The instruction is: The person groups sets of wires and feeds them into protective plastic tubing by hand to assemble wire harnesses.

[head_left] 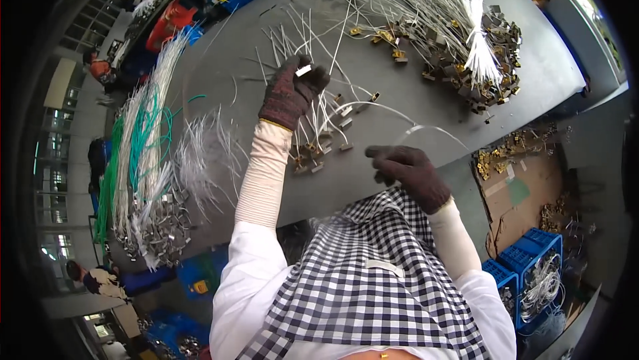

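My left hand point(293, 93), in a dark maroon knitted glove, is closed round a bundle of thin white wires point(319, 120). Loose wire ends point(286, 40) spread out beyond it, and metal clips point(313, 157) hang on the near side. A small white piece point(303, 70) shows at its fingers. My right hand point(409, 177), gloved alike, hovers by the table's near edge, fingers half bent and apart from the thumb, with nothing seen between them. A thin white strap point(379, 105) arches from the bundle toward a spot above this hand; whether they touch is unclear.
On the grey table point(266, 193), a big tied wire bundle point(476, 47) lies at far right. Green and white wires point(143, 140) and clear strips point(200, 153) lie left. Blue crates point(532, 260) stand low right, near cardboard point(516, 193) with brass parts. Other people are at far left.
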